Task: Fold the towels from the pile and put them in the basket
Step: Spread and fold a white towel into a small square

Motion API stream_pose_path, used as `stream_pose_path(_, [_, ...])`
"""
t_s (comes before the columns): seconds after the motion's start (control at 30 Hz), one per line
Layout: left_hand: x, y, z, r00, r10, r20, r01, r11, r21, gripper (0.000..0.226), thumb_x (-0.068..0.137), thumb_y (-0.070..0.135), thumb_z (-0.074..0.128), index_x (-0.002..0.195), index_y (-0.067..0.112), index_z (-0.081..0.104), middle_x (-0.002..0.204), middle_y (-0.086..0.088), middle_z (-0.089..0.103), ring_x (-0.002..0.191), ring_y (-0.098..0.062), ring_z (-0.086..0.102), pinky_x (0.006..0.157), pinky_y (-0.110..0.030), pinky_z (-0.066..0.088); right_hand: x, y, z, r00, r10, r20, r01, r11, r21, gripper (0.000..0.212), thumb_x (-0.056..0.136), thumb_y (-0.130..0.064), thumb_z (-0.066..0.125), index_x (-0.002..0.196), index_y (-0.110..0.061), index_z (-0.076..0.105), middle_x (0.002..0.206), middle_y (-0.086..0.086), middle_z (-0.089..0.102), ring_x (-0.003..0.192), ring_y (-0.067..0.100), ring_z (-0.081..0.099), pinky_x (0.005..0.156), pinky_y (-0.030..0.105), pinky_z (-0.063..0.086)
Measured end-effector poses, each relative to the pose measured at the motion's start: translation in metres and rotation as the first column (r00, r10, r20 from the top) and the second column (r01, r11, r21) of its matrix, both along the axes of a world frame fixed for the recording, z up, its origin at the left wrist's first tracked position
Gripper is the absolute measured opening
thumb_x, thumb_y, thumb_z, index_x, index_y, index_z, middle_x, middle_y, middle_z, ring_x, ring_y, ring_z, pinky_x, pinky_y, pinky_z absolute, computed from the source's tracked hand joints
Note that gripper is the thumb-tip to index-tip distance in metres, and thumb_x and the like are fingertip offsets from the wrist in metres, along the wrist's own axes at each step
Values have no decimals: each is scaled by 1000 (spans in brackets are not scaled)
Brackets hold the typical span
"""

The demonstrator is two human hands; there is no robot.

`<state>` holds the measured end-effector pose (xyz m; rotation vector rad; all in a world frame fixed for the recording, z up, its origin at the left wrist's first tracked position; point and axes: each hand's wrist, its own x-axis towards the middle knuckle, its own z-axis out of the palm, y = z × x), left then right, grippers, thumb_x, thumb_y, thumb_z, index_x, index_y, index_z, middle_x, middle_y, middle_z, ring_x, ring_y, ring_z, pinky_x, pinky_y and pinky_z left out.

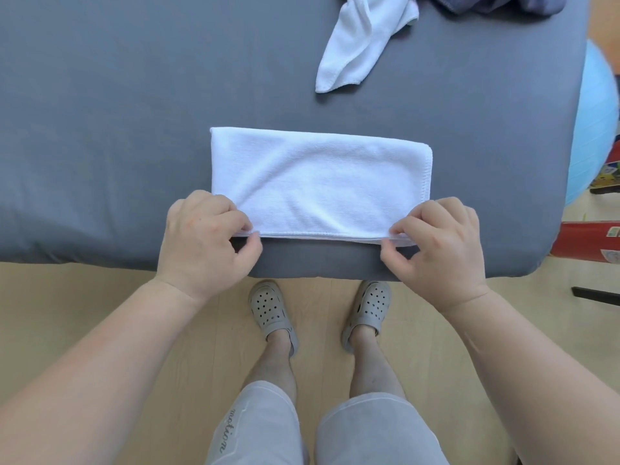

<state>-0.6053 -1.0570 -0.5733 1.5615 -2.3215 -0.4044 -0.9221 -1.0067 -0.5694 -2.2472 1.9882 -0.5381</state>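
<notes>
A folded towel (318, 182) lies on the table (117, 146) in the middle of the frame. My left hand (204, 243) is at its lower left corner, my right hand (439, 250) at its lower right corner. A crumpled towel (359, 48) lies above it, at the top. My feet (271, 313) are below, under the table edge.

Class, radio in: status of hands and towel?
Left hand and right hand pinching near corners of folded white towel. Crumpled towel waiting. No basket visible.
</notes>
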Motion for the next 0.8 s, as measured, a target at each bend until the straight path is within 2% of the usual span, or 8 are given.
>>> stream_pose_path(0.13, [-22, -23, 17, 995, 80, -58, -87, 989, -119, 16, 90, 19, 61, 82, 10, 71, 82, -5, 63, 79, -33, 55, 68, -45, 43, 40, -37, 16, 995, 56, 82, -42, 987, -156, 16, 90, -22, 65, 82, -13, 74, 86, 5, 66, 80, 33, 59, 72, 41, 42])
stream_pose_path(0.2, [-38, -36, 19, 993, 114, -10, -115, 987, -109, 23, 91, 19, 57, 105, 9, 72, 107, -10, 67, 100, -38, 59, 84, -47, 45, 67, -62, 14, 997, 46, 63, -41, 997, -72, 22, 93, -23, 61, 107, -11, 75, 111, 9, 70, 103, 37, 63, 88, 45, 47])
stream_pose_path(0.27, [-53, -46, 16, 988, 95, 125, -98, 995, 19, 44, 97, 28, 47, 135, 9, 57, 143, -13, 53, 135, -37, 44, 109, -54, 33, 89, -82, 7, 999, 33, -31, -29, 991, 129, 47, 99, -33, 51, 140, -13, 57, 149, 11, 51, 138, 36, 45, 114, 51, 34])
stream_pose_path(0.33, [-62, -51, 8, 962, 43, 269, -92, 981, 173, 59, 103, 38, 34, 155, 10, 29, 165, -10, 20, 153, -32, 13, 122, -55, 8, 102, -92, -3, 988, 55, -141, -8, 948, 317, 61, 103, -43, 35, 157, -16, 30, 167, 8, 19, 154, 32, 14, 123, 55, 12])
stream_pose_path(0.4, [-60, -51, -5, 932, -10, 363, -81, 969, 233, 67, 104, 47, 22, 159, 11, 7, 168, -7, -3, 154, -28, -6, 123, -54, -2, 105, -89, -16, 976, 76, -206, 9, 923, 386, 66, 104, -48, 25, 161, -19, 11, 170, 4, 1, 156, 30, -3, 124, 56, 2])
stream_pose_path(0.47, [-51, -45, -17, 911, -60, 407, -46, 968, 245, 71, 103, 52, 15, 159, 12, -5, 167, -6, -13, 153, -27, -14, 123, -53, -4, 100, -79, -26, 973, 66, -220, 31, 911, 410, 69, 103, -53, 21, 161, -22, 2, 169, 3, -7, 155, 29, -10, 123, 56, -2])
stream_pose_path(0.63, [-40, -46, -24, 883, -122, 454, -4, 964, 267, 91, 92, 72, 9, 158, 11, -11, 165, -9, -20, 152, -27, -19, 123, -53, -7, 76, -57, -30, 972, 5, -236, 108, 879, 465, 86, 96, -73, 20, 161, -22, -4, 167, 10, -16, 153, 31, -18, 123, 55, -10])
stream_pose_path(0.8, [-35, -54, -23, 851, -165, 498, 19, 958, 285, 101, 85, 79, 7, 157, 12, -16, 164, -11, -25, 151, -28, -23, 122, -54, -7, 50, -53, -25, 949, -83, -304, 226, 850, 476, 99, 88, -83, 18, 161, -21, -6, 166, 15, -17, 153, 33, -19, 123, 56, -4])
